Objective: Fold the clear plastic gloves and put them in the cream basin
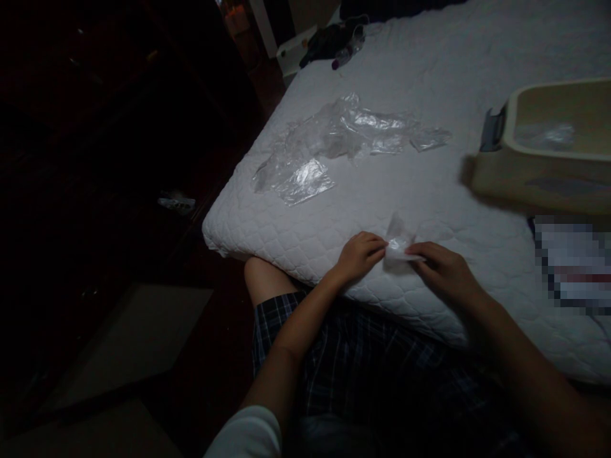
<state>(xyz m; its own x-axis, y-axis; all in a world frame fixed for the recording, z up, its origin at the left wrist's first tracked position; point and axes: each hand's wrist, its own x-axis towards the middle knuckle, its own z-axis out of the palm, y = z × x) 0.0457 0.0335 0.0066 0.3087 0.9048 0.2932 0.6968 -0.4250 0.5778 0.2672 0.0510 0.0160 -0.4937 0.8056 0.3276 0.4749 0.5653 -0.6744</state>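
Observation:
Between my two hands is a small, clear plastic bag (397, 243), partly folded, just above the near edge of the bed. My left hand (361, 256) pinches its left side with the fingertips. On the right side, my right hand (443, 270) grips the bag between thumb and fingers. Beyond my hands, a spread-out heap of crinkled clear plastic bags (329, 137) lies on the white quilted mattress (267, 219). A cream plastic bin (548, 181) with a grey latch stands to the right, and some clear plastic shows inside it.
A blurred-out flat item (577, 264) lies at the right below the bin. A bottle (344, 56) and dark cloth (324, 44) are at the far left corner of the bed. A small packet (176, 203) lies on the dark floor. Pale flat panels (138, 343) show at lower left.

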